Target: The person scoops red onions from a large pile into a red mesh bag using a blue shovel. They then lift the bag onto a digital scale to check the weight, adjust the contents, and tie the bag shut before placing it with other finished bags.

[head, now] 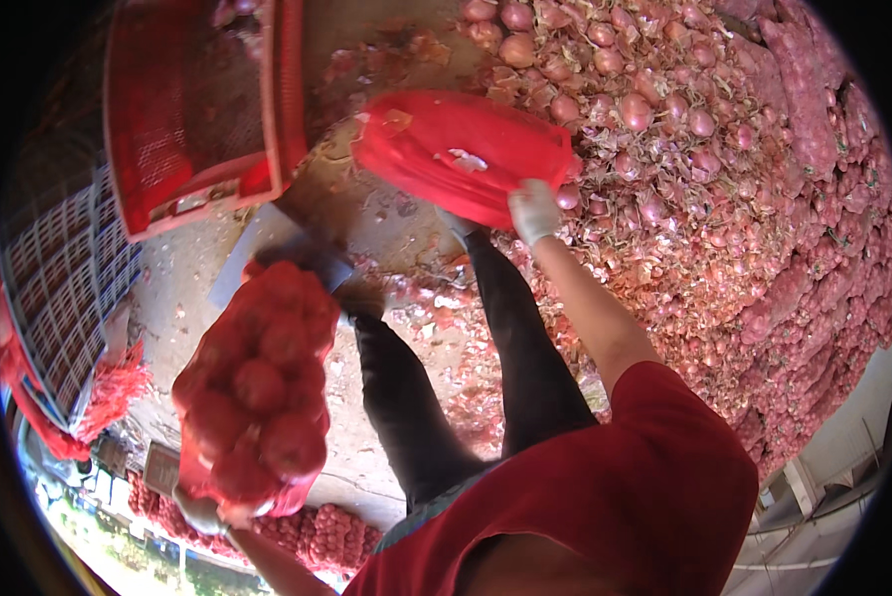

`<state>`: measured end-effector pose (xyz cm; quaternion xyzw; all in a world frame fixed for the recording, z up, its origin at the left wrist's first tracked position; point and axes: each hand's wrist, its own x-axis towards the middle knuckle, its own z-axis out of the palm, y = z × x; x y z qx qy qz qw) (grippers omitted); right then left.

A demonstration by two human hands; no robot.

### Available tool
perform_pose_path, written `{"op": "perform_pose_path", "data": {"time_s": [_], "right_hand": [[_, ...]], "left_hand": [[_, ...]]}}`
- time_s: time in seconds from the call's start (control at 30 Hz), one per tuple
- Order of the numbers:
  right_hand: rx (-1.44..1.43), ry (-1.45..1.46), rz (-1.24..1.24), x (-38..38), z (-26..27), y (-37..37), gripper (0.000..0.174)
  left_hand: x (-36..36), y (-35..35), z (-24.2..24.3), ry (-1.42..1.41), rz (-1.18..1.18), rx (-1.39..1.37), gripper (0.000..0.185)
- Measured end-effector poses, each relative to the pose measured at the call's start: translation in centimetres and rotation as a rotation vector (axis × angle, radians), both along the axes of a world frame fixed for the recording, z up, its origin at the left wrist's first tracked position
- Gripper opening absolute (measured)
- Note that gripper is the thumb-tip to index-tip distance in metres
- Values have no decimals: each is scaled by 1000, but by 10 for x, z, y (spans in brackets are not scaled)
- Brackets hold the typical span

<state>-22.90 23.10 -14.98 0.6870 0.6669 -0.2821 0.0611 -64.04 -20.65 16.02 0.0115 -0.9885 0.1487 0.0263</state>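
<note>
My left hand [200, 512], in a pale glove, grips the end of a red mesh sack [256, 391] filled with onions, held up at the lower left. My right hand [534, 212], also gloved, has hold of the rim of a red plastic basket or tub [464, 149], with a few onion skins on its surface. That red container is blurred and lies beside the heap of loose onions [636, 112].
A red plastic crate [200, 216] stands at the upper left, near a grey slatted crate [73, 290]. Red netting [114, 387] hangs by it. Stacked onion sacks [811, 298] line the right, and more filled sacks [334, 536] sit at the bottom. Onion skins litter the floor.
</note>
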Motion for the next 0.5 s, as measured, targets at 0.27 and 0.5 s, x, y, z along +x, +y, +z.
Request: {"op": "perform_pose_path", "data": {"time_s": [0.27, 0.5], "right_hand": [[-708, 744, -383, -59, -126, 43, 73], [-1223, 1012, 63, -137, -103, -31, 77]], "left_hand": [[-12, 27, -23, 25, -82, 85, 35], [-16, 45, -37, 7, -126, 75, 36]]}}
